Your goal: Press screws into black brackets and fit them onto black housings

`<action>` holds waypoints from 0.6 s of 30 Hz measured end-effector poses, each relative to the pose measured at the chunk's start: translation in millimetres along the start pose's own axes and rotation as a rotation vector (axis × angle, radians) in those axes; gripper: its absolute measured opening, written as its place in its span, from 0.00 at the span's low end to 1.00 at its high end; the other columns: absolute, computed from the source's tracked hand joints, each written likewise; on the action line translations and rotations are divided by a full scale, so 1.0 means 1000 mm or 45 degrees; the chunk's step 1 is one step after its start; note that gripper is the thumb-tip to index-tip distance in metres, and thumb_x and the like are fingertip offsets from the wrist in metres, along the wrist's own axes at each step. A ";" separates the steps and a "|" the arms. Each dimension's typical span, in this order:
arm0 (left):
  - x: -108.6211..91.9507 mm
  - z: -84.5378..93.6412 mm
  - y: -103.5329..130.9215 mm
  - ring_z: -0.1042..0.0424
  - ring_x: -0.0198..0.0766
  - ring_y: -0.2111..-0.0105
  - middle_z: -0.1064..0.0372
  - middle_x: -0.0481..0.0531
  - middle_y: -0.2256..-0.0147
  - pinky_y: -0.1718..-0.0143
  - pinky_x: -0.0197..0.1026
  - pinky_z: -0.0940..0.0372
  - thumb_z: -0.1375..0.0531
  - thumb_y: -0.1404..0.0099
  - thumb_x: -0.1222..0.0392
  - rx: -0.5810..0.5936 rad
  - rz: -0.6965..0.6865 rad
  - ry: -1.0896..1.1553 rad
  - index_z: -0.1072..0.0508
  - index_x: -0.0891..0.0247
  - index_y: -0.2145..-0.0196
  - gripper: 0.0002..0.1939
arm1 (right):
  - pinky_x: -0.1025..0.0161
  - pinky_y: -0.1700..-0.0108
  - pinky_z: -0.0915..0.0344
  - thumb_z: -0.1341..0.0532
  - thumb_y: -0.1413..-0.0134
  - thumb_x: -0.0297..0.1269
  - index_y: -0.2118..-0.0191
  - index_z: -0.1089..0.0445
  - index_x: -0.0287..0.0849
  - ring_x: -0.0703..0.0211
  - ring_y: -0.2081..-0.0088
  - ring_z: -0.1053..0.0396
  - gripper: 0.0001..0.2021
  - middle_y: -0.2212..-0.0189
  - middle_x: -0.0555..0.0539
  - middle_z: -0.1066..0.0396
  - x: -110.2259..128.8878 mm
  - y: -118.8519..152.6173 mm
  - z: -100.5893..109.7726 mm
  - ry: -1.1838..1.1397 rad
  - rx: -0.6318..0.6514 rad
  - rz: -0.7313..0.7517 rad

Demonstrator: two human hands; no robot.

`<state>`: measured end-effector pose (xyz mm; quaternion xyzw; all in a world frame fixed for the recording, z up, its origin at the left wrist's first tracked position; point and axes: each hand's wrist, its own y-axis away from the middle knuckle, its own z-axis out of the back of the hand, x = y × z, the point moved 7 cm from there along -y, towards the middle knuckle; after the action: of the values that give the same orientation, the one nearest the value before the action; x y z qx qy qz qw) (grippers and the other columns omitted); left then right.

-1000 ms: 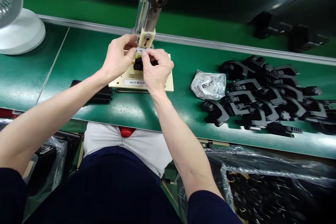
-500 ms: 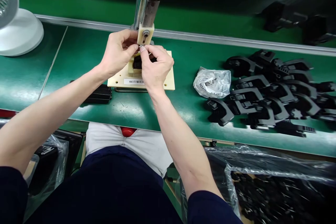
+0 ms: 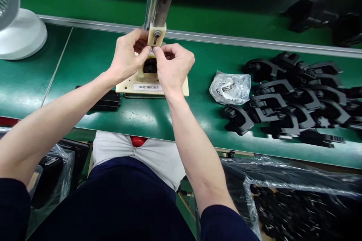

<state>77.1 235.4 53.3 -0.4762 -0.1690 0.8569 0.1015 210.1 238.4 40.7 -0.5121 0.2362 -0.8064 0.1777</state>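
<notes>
My left hand (image 3: 131,54) and my right hand (image 3: 175,66) meet just below the cream block (image 3: 157,34) at the foot of a metal press column (image 3: 163,9). Thumb and fingers of each hand are pinched together; whatever they pinch is too small or hidden to make out. Left fingertips also reach behind the cream block. Beneath the hands stands a cream fixture (image 3: 141,87) with a printed label, and a black part (image 3: 150,66) sits in its raised holder, partly covered by my right hand.
To the right lie a clear plastic bag (image 3: 230,87) and a pile of black curved parts (image 3: 296,98). A black piece (image 3: 106,101) rests left of the fixture. A white round-based fan or lamp (image 3: 22,34) stands far left. Below the bench is a plastic-lined box (image 3: 246,196) of black pieces.
My right hand has shifted slightly right and up, uncovering more of the label and the black part. My left hand stays almost in place beside the cream block.
</notes>
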 end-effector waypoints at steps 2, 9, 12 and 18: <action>-0.002 0.002 0.000 0.34 0.34 0.66 0.26 0.46 0.65 0.59 0.46 0.33 0.37 0.39 0.55 -0.002 0.014 0.007 0.33 0.61 0.63 0.11 | 0.56 0.56 0.33 0.46 0.38 0.47 0.68 0.31 0.41 0.57 0.62 0.29 0.16 0.70 0.48 0.30 -0.002 -0.003 0.002 0.001 0.043 0.016; -0.010 0.009 -0.004 0.35 0.33 0.70 0.27 0.44 0.71 0.61 0.45 0.33 0.34 0.42 0.57 0.031 -0.008 -0.086 0.32 0.60 0.68 0.09 | 0.55 0.55 0.33 0.40 0.43 0.46 0.73 0.32 0.41 0.57 0.66 0.30 0.14 0.74 0.50 0.31 0.001 -0.013 0.008 -0.025 0.100 0.008; -0.010 0.008 -0.003 0.35 0.33 0.72 0.28 0.45 0.72 0.63 0.44 0.32 0.36 0.41 0.60 0.018 -0.032 -0.125 0.33 0.60 0.70 0.07 | 0.58 0.58 0.33 0.37 0.45 0.44 0.75 0.34 0.42 0.59 0.69 0.32 0.13 0.75 0.50 0.31 0.007 -0.008 0.016 0.012 0.112 0.013; -0.022 0.012 0.001 0.32 0.37 0.73 0.29 0.49 0.73 0.68 0.41 0.36 0.41 0.46 0.66 -0.107 -0.004 -0.241 0.32 0.63 0.73 0.02 | 0.62 0.66 0.35 0.38 0.48 0.34 0.75 0.30 0.41 0.62 0.73 0.33 0.07 0.76 0.50 0.29 0.019 -0.021 0.083 0.129 0.001 0.081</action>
<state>78.4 225.2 76.2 -0.3966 -0.2144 0.8901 0.0663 277.0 228.6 97.0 -0.4630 0.2608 -0.8253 0.1912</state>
